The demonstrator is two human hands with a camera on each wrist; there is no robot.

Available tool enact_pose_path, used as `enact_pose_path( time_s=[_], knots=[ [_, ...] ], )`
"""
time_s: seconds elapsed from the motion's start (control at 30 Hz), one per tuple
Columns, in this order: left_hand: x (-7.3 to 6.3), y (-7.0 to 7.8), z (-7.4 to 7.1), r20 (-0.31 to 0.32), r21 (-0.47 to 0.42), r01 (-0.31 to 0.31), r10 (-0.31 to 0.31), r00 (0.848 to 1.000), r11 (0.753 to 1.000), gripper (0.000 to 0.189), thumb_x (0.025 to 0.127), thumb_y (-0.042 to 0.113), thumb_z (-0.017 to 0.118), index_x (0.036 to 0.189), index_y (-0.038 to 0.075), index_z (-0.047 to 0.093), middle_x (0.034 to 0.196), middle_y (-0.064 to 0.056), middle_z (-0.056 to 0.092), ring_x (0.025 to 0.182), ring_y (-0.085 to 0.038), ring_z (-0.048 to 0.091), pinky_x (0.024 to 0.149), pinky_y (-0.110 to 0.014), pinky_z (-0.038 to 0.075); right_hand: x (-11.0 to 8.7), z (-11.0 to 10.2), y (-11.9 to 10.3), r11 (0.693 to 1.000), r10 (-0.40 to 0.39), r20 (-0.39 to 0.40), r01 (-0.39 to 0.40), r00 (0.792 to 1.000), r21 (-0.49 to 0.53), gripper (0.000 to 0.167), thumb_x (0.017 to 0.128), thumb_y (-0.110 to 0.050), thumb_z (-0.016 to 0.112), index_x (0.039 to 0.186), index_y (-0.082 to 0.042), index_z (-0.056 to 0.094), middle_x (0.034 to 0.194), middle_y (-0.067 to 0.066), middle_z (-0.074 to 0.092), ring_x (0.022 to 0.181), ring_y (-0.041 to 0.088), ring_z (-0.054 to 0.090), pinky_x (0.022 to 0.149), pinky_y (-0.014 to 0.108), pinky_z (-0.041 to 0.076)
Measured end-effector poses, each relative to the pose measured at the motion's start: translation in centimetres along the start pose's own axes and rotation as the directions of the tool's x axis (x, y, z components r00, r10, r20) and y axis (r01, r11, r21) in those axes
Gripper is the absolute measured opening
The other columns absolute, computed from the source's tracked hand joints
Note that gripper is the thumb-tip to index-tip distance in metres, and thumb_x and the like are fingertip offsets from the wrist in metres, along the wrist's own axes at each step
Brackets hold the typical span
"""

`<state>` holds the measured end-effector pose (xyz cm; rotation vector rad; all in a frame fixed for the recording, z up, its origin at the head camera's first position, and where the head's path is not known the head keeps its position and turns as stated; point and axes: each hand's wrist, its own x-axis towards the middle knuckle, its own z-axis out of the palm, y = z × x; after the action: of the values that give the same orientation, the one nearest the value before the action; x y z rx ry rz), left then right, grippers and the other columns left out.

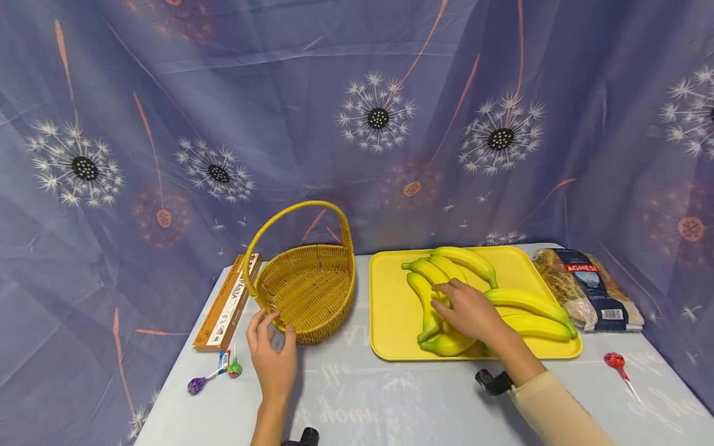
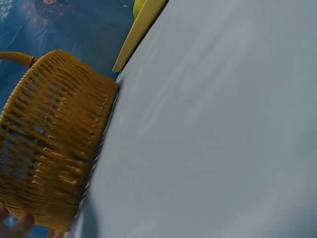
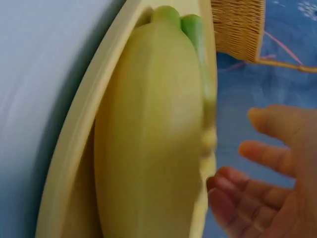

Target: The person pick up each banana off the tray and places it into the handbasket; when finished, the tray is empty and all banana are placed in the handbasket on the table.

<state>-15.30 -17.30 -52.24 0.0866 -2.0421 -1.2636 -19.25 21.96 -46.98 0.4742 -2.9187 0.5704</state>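
A yellow wicker basket with a tall arched handle stands at the back left of the table. My left hand is at its front left rim, thumb and fingers apart; in the left wrist view its fingertips show at the basket's lower edge. Several bananas lie on a yellow tray to the right. My right hand reaches over the middle of them, fingers spread and slightly bent. In the right wrist view that hand holds nothing, beside a large banana near the tray's edge.
Left of the basket lies a long pasta box. In front of it are a purple lollipop and a green lollipop. A pasta bag lies right of the tray, with a red lollipop nearer. A patterned curtain hangs behind.
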Motion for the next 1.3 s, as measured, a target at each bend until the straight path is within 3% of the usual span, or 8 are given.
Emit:
enact_pose_path(
  time_s=[0.2, 0.37, 0.5, 0.63, 0.77, 0.9, 1.1, 1.3],
  knots=[
    [0.6, -1.0, 0.8, 0.048, -0.117, 0.284, -0.280, 0.959, 0.952, 0.037, 0.088, 0.008, 0.061, 0.125, 0.012, 0.057, 0.149, -0.002, 0.030, 0.134, -0.029, 0.033, 0.098, -0.053, 0.043, 2.2, 2.2, -1.1, 0.997, 0.063, 0.093, -0.059, 0.994, -0.045, 0.049, 0.088, -0.037, 0.066, 0.125, -0.006, 0.059, 0.106, 0.015, 0.060, 0.086, 0.032, 0.061, 0.073, 0.050, 0.052],
    [1.1, -1.8, 0.6, 0.163, -0.097, 0.386, -0.368, 0.916, 0.918, 0.044, 0.094, 0.013, 0.053, 0.137, 0.020, 0.048, 0.149, -0.002, 0.037, 0.134, -0.028, 0.037, 0.099, -0.045, 0.043, 3.2, 2.9, -2.4, 0.983, 0.183, 0.136, -0.182, 0.974, -0.017, 0.059, 0.083, -0.034, 0.069, 0.131, -0.003, 0.052, 0.101, 0.015, 0.065, 0.083, 0.033, 0.061, 0.070, 0.048, 0.051],
    [0.8, -1.8, 0.0, 0.139, -0.072, 0.399, -0.387, 0.912, 0.914, 0.041, 0.096, 0.015, 0.052, 0.136, 0.022, 0.048, 0.144, -0.001, 0.045, 0.129, -0.023, 0.045, 0.090, -0.025, 0.048, 4.2, 2.5, -3.3, 0.967, 0.240, 0.167, -0.251, 0.956, 0.050, 0.066, 0.078, -0.033, 0.073, 0.132, -0.002, 0.051, 0.091, 0.009, 0.065, 0.074, 0.025, 0.058, 0.063, 0.039, 0.048],
    [0.3, -1.5, -0.6, 0.076, -0.053, 0.398, -0.394, 0.916, 0.916, 0.039, 0.094, 0.012, 0.051, 0.132, 0.020, 0.051, 0.143, -0.003, 0.046, 0.107, -0.027, 0.061, 0.066, -0.015, 0.048, 4.9, 1.3, -4.6, 0.962, 0.227, 0.119, -0.242, 0.967, 0.129, 0.066, 0.075, -0.033, 0.073, 0.132, -0.007, 0.054, 0.098, 0.006, 0.065, 0.079, 0.022, 0.058, 0.065, 0.036, 0.048],
    [0.0, -1.5, -0.6, 0.087, -0.038, 0.404, -0.400, 0.912, 0.914, 0.036, 0.096, 0.021, 0.052, 0.133, 0.018, 0.050, 0.149, -0.008, 0.036, 0.115, -0.033, 0.056, 0.084, -0.029, 0.053, 5.7, -0.3, -6.7, 0.976, 0.138, 0.039, -0.143, 0.990, 0.166, 0.063, 0.075, -0.033, 0.072, 0.133, -0.013, 0.055, 0.104, 0.004, 0.062, 0.088, 0.020, 0.059, 0.070, 0.038, 0.050],
    [0.1, -1.8, -0.3, 0.105, -0.053, 0.414, -0.407, 0.907, 0.909, 0.040, 0.094, 0.022, 0.060, 0.132, 0.018, 0.048, 0.151, -0.013, 0.033, 0.129, -0.038, 0.043, 0.101, -0.048, 0.043, 7.5, -0.9, -9.2, 0.992, 0.004, 0.012, -0.005, 1.000, 0.128, 0.061, 0.075, -0.030, 0.071, 0.132, -0.018, 0.056, 0.101, -0.001, 0.058, 0.084, 0.015, 0.055, 0.067, 0.034, 0.048],
    [0.4, -1.5, -0.6, 0.113, -0.031, 0.416, -0.410, 0.905, 0.909, 0.042, 0.090, 0.010, 0.058, 0.131, 0.017, 0.049, 0.148, -0.009, 0.039, 0.123, -0.041, 0.048, 0.099, -0.053, 0.043, 11.2, -1.5, -12.7, 0.980, -0.171, 0.138, 0.155, 0.976, 0.124, 0.057, 0.079, -0.025, 0.072, 0.134, -0.021, 0.055, 0.110, -0.001, 0.058, 0.087, 0.015, 0.053, 0.068, 0.033, 0.045],
    [0.7, -0.9, -0.7, 0.155, -0.014, 0.401, -0.394, 0.906, 0.916, 0.044, 0.089, 0.008, 0.057, 0.132, 0.015, 0.048, 0.146, -0.012, 0.042, 0.122, -0.041, 0.050, 0.099, -0.050, 0.044, 15.1, -1.5, -15.5, 0.974, -0.221, 0.283, 0.194, 0.933, 0.120, 0.058, 0.084, -0.026, 0.072, 0.139, -0.023, 0.052, 0.128, 0.001, 0.055, 0.107, 0.021, 0.051, 0.083, 0.042, 0.045]
  ],
)
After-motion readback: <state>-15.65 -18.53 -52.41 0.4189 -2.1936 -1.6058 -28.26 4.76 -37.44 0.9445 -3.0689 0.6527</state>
